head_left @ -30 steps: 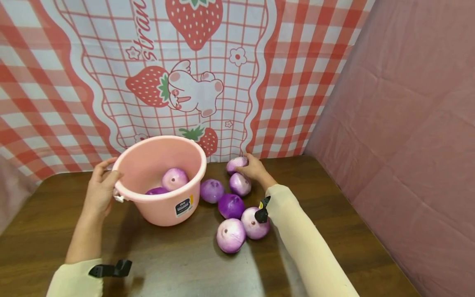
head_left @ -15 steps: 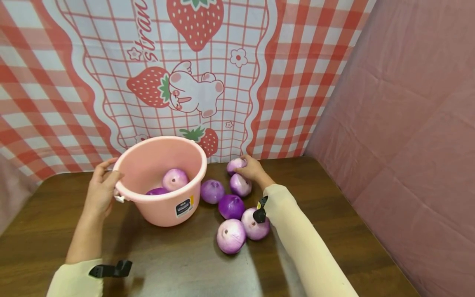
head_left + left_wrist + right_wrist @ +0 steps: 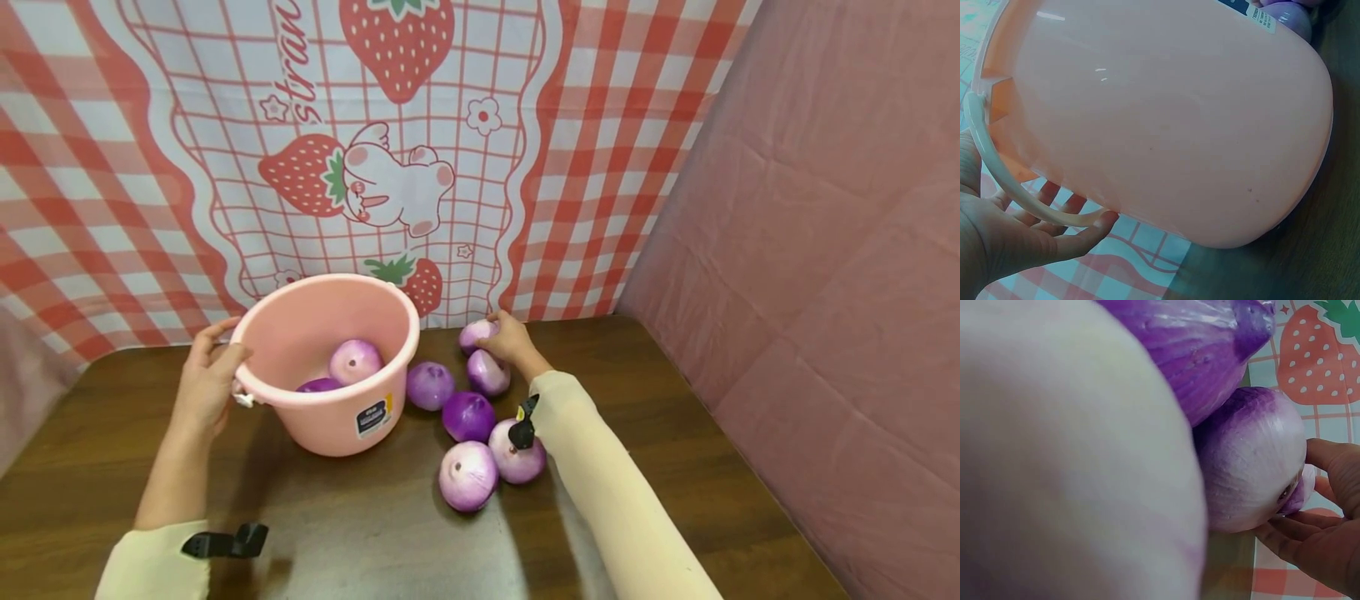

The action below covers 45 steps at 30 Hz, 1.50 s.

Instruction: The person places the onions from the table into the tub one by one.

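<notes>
A pink bucket stands tilted on the table at left centre, with a pale purple onion and a darker one inside. My left hand grips its left rim; in the left wrist view, the thumb and fingers hold the pale handle by the rim. At the table's back edge, my right hand has its fingers around the farthest onion. In the right wrist view that onion is mostly hidden behind a nearer onion, beside the fingertips.
Between bucket and right arm lie several more purple onions: one by the bucket, a dark one, and two pale ones in front. A checked strawberry cloth hangs behind the wooden table; a pink cloth hangs at right.
My right hand has shifted slightly at the far onion, and its forearm has edged left. The left hand and bucket hold nearly the same place.
</notes>
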### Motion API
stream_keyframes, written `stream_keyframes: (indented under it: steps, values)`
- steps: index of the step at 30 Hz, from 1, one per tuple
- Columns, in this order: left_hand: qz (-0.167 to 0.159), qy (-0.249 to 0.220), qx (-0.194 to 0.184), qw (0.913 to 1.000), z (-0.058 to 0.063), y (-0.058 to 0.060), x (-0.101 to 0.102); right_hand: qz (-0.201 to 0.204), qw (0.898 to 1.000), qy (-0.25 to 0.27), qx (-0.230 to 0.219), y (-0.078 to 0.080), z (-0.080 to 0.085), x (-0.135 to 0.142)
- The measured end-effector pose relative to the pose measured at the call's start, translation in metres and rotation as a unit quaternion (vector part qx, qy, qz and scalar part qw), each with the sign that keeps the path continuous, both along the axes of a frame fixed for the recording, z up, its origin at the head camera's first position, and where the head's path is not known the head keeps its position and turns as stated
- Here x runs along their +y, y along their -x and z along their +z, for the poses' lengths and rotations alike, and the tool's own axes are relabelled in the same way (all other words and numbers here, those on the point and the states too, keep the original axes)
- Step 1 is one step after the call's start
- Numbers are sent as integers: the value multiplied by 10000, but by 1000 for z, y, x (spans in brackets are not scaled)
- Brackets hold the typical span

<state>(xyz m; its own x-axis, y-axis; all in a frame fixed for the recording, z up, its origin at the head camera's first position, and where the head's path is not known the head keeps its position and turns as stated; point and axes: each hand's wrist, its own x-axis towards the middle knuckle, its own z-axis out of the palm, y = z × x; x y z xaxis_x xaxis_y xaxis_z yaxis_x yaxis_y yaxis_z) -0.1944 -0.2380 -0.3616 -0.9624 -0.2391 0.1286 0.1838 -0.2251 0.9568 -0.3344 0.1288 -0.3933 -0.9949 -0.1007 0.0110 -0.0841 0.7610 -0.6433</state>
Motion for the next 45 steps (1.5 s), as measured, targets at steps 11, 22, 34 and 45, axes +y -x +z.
stream_keyframes:
  steps: [11, 22, 34, 45]
  values:
    - [-26, -14, -35, 10000, 0, 2, 2, 15, 9999, 146, 84, -3, 5, 4]
    - [-3, -47, 89, 9999, 0, -1, 0, 123, 9995, 199, 189, 1, 19, 12]
    - [-18, -32, 66, 10000, 0, -1, 1, 259, 9985, 432, 196, -3, 30, 29]
    - [-31, -21, -50, 10000, 1, 0, 2, 367, 9963, 728, 260, -12, 43, 35]
